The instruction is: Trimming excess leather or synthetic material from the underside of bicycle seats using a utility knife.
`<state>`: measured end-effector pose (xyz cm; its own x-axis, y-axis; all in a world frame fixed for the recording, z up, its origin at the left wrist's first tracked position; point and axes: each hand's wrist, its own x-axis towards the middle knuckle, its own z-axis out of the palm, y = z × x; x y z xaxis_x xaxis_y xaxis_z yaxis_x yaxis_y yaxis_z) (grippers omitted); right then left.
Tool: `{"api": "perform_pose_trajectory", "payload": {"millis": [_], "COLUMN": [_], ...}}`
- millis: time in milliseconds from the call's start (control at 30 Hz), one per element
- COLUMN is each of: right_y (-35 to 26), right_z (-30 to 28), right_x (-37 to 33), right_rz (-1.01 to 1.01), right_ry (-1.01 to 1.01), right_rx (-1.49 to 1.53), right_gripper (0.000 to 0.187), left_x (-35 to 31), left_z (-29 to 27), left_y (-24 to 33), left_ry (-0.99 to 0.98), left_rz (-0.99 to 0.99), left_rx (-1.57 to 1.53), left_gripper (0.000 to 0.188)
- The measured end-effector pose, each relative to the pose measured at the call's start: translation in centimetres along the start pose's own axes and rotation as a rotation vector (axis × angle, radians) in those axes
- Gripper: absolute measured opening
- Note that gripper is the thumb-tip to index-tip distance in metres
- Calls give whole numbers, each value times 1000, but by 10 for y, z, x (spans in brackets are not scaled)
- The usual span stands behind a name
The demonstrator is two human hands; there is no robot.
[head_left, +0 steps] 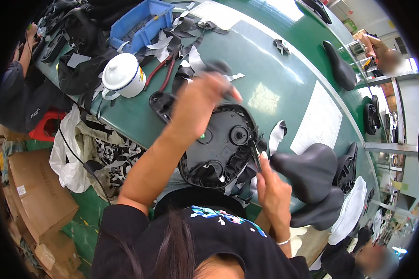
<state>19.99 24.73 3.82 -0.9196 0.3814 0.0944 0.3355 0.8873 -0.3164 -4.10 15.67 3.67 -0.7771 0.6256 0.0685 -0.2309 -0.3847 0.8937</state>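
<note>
Both hands grip an upturned black saddle, its ribbed plastic underside showing, cover edge pinched.

I see a factory workshop for bicycle saddles: a long green workbench strewn with black saddles, cut scraps, pliers, a blue parts bin, cardboard boxes, other workers nearby.

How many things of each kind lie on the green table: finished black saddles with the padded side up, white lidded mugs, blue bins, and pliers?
Finished black saddles, padded side up: 3, one near the far edge, two stacked near the right hand
White lidded mug: 1
Blue bin: 1
Red-handled pliers: 1
Total: 6
</note>
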Motion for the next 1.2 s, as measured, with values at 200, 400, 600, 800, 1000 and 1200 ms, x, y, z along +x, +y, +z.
{"api": "perform_pose_trajectory", "payload": {"millis": [200,400,600,800,1000,1200], "right_y": [1,10,-10,-12,-5,-1], "right_z": [-13,-22,-10,-24,20,-9], "right_x": [29,55,11,-3,85,64], "right_rz": [29,-149,-5,387,16,412], "right_ry": [30,31,-104,-124,153,81], "right_rx": [-4,-198,-203,304,258,1131], "right_gripper": [50,50,53,57,59,49], "left_x": [6,6,-21,-33,-31,-21], "left_z": [8,-25,-18,-21,-20,-12], "left_y": [25,-2,-12,-12,-12,-5], "left_ry": [-52,-303,-26,28,12,128], "left_rz": [36,-201,24,51,74,202], "left_rx": [397,1555,1470,1475,1463,1406], "left_gripper": [48,53,50,45,45,29]}}
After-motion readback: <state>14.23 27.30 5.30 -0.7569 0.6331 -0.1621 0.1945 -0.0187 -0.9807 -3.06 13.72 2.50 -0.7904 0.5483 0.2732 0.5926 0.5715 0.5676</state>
